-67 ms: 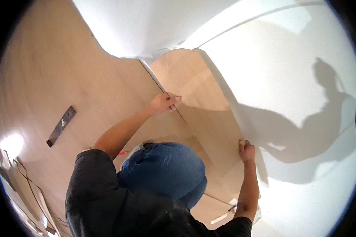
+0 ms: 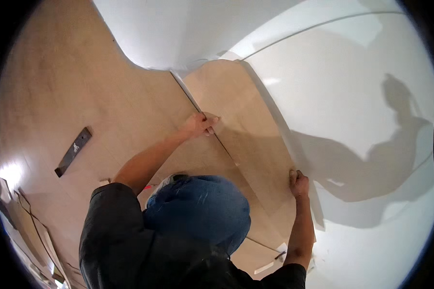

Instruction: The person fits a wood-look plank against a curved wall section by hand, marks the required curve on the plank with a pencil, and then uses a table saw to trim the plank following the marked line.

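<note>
A light wood-look floor plank point(image 2: 248, 111) lies between my two hands, along the foot of the white wall, its far end close to the corner. My left hand point(image 2: 201, 125) is closed at the plank's left edge, beside a dark narrow gap between it and the laid floor point(image 2: 144, 106). Around the plank's right edge, near the wall, the fingers of my right hand point(image 2: 299, 184) are closed. My bent knee in blue jeans point(image 2: 200, 207) hides part of the floor and the plank's near end.
A flat dark metal bar with a bent end point(image 2: 73, 151) lies on the floor to the left. White walls point(image 2: 342, 86) rise at the far side and right. Cables and strips point(image 2: 36, 221) lie at lower left; small offcuts point(image 2: 265, 267) lie near my right forearm.
</note>
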`<state>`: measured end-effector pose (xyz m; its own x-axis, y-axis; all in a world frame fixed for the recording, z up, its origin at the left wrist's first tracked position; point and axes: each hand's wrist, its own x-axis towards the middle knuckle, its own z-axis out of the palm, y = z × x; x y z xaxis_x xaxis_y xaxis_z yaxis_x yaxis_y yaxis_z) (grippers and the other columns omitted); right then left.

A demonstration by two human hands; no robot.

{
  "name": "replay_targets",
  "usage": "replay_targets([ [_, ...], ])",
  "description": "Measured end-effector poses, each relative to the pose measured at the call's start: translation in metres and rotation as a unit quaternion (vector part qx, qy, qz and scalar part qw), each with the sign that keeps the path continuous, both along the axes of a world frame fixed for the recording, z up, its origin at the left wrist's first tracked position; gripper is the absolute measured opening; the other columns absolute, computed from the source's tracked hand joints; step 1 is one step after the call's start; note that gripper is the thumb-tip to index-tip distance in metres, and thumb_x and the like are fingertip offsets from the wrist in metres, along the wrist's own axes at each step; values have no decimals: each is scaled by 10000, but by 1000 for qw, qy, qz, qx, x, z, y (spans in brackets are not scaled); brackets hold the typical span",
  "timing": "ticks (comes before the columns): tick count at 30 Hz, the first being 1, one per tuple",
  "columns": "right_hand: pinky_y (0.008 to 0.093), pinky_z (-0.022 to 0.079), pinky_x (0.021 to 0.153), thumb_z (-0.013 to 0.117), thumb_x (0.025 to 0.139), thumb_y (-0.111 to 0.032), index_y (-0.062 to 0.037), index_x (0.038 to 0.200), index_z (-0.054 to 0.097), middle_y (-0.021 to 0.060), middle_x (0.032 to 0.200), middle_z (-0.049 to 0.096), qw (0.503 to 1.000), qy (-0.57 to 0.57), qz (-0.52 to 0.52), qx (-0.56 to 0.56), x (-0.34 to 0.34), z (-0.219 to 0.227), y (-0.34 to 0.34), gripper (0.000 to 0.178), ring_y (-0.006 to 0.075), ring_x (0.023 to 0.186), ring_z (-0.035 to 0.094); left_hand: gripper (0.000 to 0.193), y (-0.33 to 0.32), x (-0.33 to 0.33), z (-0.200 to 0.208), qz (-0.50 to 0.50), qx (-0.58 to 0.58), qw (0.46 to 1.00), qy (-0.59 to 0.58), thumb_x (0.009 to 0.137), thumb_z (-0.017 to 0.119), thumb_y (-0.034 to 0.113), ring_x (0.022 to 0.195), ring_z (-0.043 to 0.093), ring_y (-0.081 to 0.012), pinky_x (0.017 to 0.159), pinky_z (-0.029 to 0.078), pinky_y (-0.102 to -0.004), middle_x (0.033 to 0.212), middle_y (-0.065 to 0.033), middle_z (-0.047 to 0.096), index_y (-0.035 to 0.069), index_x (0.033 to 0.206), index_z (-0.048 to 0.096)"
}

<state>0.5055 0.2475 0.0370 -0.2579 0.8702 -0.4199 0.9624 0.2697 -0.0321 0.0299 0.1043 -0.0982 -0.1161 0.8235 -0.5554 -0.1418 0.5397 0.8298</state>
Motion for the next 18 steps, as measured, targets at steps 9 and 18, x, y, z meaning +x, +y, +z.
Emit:
replay_targets([
  [9,506,545,823,483,1058,-468,23,1188,703,301,867,697,997,9,65,-34,16,-51,15,554,501,864,670,593,-1,2,-28,19,-70,996,45,957,693,524,713,739,-166,683,586,-317,785,-106,770,-59,854,728],
  [18,540,514,747,485,1060,-404,28,937,678,285,842,684,996,28,81,0,-7,-83,20,489,500,786,639,618,23,-15,-10,-13,-119,986,118,961,658,577,644,726,-195,647,581,-340,676,-89,726,-4,760,725],
])
